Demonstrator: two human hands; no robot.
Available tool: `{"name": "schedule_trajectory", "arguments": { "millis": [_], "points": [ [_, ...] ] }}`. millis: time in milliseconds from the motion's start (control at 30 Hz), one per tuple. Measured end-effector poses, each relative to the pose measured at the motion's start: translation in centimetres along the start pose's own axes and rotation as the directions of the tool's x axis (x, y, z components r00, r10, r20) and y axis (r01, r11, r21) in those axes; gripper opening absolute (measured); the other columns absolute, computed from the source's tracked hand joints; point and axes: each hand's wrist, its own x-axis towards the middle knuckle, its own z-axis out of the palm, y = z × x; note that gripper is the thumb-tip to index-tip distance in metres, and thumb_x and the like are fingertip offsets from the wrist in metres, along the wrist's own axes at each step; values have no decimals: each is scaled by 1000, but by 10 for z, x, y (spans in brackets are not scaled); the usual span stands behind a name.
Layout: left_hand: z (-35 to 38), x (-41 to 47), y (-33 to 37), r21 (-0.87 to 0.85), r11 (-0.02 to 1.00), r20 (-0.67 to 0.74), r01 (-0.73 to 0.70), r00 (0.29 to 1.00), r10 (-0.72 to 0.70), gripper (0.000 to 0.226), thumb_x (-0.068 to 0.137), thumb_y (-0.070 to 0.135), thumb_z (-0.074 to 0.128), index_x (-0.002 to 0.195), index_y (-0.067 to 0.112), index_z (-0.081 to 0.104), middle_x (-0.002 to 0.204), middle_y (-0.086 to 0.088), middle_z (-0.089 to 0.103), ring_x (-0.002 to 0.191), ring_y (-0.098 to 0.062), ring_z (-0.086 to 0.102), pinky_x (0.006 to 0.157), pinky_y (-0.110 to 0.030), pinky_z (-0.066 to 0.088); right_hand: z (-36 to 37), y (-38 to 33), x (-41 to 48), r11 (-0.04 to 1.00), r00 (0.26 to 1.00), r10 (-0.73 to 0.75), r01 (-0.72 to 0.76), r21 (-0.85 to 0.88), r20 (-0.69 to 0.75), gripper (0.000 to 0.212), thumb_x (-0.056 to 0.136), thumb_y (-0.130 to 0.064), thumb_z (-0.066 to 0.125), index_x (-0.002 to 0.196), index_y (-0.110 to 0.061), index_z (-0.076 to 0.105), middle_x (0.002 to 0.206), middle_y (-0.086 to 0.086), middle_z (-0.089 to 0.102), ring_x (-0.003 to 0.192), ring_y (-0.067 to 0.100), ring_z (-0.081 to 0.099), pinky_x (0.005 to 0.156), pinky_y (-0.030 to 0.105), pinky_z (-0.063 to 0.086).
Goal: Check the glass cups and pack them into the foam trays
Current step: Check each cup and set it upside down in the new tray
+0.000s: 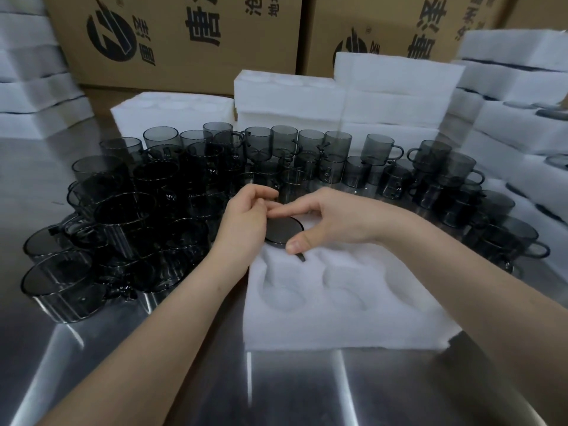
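- Brushed steel table [292, 388] carries the work, with printed cardboard boxes [184, 41] standing as a wall behind it.
- Right hand [335, 216]: the fingers are narrowed onto a glass cup [282, 230], with the forefinger laid across its far edge and the thumb pressed to its near rim.
- Left hand [242, 216]: the fingers curl in against the cup's left side and meet the right forefinger above it (how firmly they grip, I cannot tell).
- That smoky cup sits in the far-left pocket of the foam tray [338, 327], with a flat dark round face up and its handle pointing toward the person.
- Two round pockets [285, 290] in the same tray lie nearer the person, and the tray rests flat on the table just right of centre.
- A dense crowd of grey cups [153, 195] stands on the table to the left and behind the hands, curving round to the right of the tray; their handles point every way.
- Behind them are white foam stacks [399, 87].
- More packed foam piles [516, 87] rise at the right edge.
- Others [30, 87] stand at the far left.
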Motion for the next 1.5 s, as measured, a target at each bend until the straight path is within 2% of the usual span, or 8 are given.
{"name": "schedule_trajectory", "arguments": {
  "millis": [200,400,633,833,1000,1200,1367,1500],
  "points": [
    [-2,1,-4,37,999,17,-8,1000,8,35,99,-2,35,92,18,62,90,-8,73,88,-20,67,81,-30,52,-17,7,7,964,952,127,-53,260,-278,38,87,-31,70,125,-32,62,102,-3,69,91,8,66,73,17,52],
    [-4,4,-4,120,992,0,-49,999,49,38,100,1,35,89,24,64,85,-3,73,84,-12,66,75,-23,49,-36,29,48,887,916,279,-360,-288,-287,50,92,-34,63,140,-27,48,129,-2,57,105,15,52,82,19,32],
    [-6,5,-2,197,975,19,-102,995,101,41,101,4,37,83,29,64,79,4,71,84,-10,64,69,-15,45,-31,45,46,921,860,300,-374,-111,-413,14,85,-23,73,76,-15,66,73,-1,66,68,14,61,52,16,48],
    [-7,5,0,232,963,60,-138,990,127,41,101,4,37,83,29,64,76,6,69,78,-8,60,64,-14,42,-28,43,18,868,846,401,-227,442,-352,14,81,-18,78,72,-13,68,69,11,70,59,17,71,56,22,57],
    [-10,6,1,282,949,95,-138,989,116,41,101,5,38,84,32,63,77,5,68,75,-7,57,57,-6,38,-22,41,6,654,826,394,57,755,-404,48,80,-5,76,121,-12,51,72,7,71,59,22,69,59,31,58],
    [-14,12,16,448,885,110,-128,990,87,21,97,22,52,117,24,58,89,12,62,80,-1,54,64,-10,36,-21,27,2,659,884,277,110,745,-376,52,78,-3,76,125,-12,55,92,14,68,65,24,69,63,31,58],
    [0,18,37,406,857,334,-319,924,185,95,70,36,83,147,23,29,137,1,42,125,-14,46,100,-25,37,-14,16,3,702,912,165,158,694,-375,46,75,-9,78,113,-14,52,102,6,67,72,19,70,61,30,56],
    [13,20,34,401,853,311,-334,925,216,76,67,31,84,131,19,47,125,-4,54,113,-15,52,91,-22,42,-5,18,4,788,896,82,210,579,-437,35,78,-9,76,102,-17,51,101,-1,67,86,13,64,70,32,55]
  ]
}}
